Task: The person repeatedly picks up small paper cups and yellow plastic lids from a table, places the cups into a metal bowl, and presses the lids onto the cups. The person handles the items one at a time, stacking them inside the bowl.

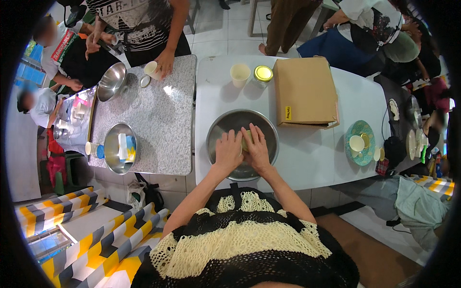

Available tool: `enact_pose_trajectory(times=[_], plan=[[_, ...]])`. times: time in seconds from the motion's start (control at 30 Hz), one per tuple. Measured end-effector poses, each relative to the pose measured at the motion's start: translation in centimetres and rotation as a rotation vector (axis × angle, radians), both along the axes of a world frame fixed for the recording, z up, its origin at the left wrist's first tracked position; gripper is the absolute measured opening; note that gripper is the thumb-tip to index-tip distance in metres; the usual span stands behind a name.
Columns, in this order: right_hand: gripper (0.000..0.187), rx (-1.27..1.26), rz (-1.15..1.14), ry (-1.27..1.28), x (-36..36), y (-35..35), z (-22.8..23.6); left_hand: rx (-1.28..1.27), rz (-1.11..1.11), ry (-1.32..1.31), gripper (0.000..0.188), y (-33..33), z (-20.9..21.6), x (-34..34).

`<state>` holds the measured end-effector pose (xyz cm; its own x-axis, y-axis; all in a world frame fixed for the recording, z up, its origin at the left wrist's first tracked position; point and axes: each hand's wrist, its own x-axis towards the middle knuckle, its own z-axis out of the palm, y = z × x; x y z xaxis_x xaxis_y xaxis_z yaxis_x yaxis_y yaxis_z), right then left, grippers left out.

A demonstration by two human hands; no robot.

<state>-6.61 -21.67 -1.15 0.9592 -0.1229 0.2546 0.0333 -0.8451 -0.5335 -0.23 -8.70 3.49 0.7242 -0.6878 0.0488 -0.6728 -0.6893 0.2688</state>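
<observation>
Before me on the white table stands a wide stainless steel bowl (270, 127), and both my hands are inside it. My left hand (228, 151) is curved over the left side of a small yellowish-green rounded thing (245, 140). My right hand (257, 150) wraps it from the right, its fingers pointing away from me. Most of that thing is covered by my fingers, so its kind does not show. Behind the bowl are a cream paper cup (240, 74) and a glass jar (262, 75) with a yellow lid.
Right of the bowl sits a brown cardboard box (305, 91). Farther right a teal patterned plate (354, 154) holds small cups. The speckled grey table (158, 120) at left carries two steel bowls and cups, with a person (139, 24) behind it.
</observation>
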Motion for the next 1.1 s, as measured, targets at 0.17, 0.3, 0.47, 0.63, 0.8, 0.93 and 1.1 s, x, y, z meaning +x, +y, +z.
enact_pose_trajectory(times=[0.17,0.3,0.47,0.63,0.8,0.93,1.1], plan=[[0.084,-0.008,0.003,-0.056,0.1,-0.4,0.0,-0.006,-0.002,-0.002,0.071,-0.3,0.3,-0.1],[0.086,0.028,0.043,-0.049,0.2,-0.9,0.2,0.031,0.011,0.066,0.071,-0.5,0.6,0.1],[0.085,-0.004,0.105,-0.059,0.4,-1.8,0.1,0.068,0.081,0.067,0.070,-1.2,0.5,-0.5],[0.084,-0.033,0.137,-0.077,0.4,-2.3,0.1,0.117,0.171,0.027,0.070,-2.1,0.6,-1.6],[0.089,-0.034,0.188,-0.026,0.2,-3.1,0.5,0.105,0.235,-0.014,0.066,-2.9,0.2,-2.4],[0.087,0.022,0.205,0.011,0.5,-3.2,1.0,0.151,0.264,0.008,0.067,-3.3,0.3,-2.5],[0.082,0.021,0.191,-0.038,0.6,-3.5,1.0,0.154,0.241,-0.040,0.068,-3.3,0.0,-2.4]])
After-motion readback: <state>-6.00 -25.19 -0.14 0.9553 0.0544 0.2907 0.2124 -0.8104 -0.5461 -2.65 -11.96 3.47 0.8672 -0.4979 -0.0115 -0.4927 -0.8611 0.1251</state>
